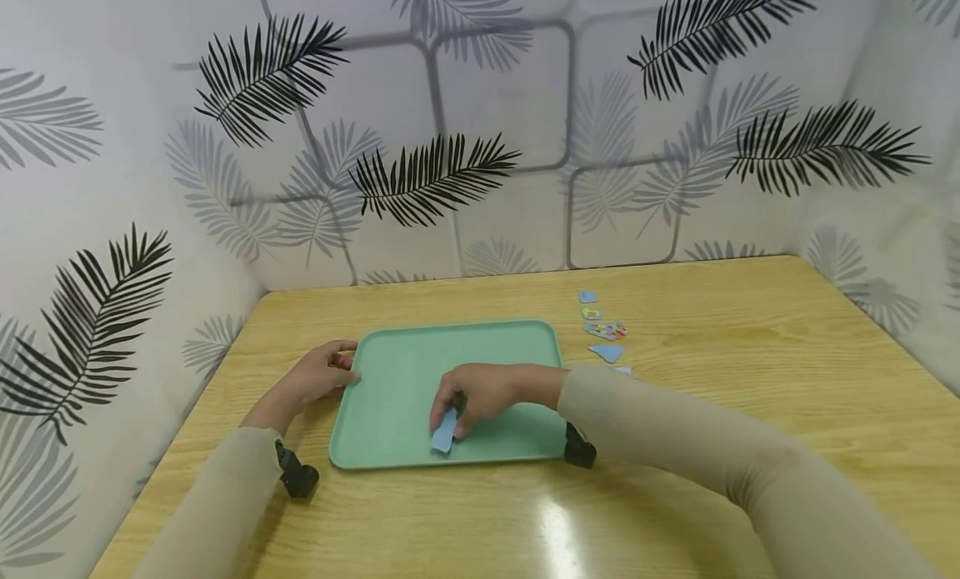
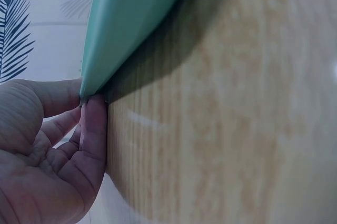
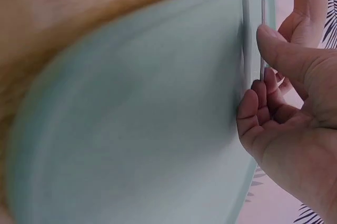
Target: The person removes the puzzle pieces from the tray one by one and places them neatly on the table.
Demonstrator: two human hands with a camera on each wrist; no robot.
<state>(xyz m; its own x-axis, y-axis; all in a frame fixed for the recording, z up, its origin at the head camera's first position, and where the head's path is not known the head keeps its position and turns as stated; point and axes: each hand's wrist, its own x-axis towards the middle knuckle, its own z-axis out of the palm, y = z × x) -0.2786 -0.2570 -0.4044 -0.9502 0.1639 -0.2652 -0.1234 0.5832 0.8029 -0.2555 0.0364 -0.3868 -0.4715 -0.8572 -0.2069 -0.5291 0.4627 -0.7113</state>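
A green tray [image 1: 397, 371] lies on the wooden table. My left hand [image 1: 317, 375] pinches its left rim, and in the left wrist view the thumb and fingers of that hand [image 2: 58, 150] meet at the tray's edge [image 2: 124, 24]. Over the front middle of the tray, my right hand [image 1: 476, 396] holds a flat light blue piece [image 1: 444, 433] between thumb and fingers. In the right wrist view this thin piece [image 3: 263, 11] appears edge-on above the tray, in the grip of the right hand [image 3: 295, 98].
To the right of the tray lies a column of small flat pieces: a blue one [image 1: 588, 297], two with coloured patterns, a blue pointed one [image 1: 607, 352] and one partly hidden by the right arm. A leaf-patterned wall [image 1: 510, 212] stands behind the table [image 1: 720, 346].
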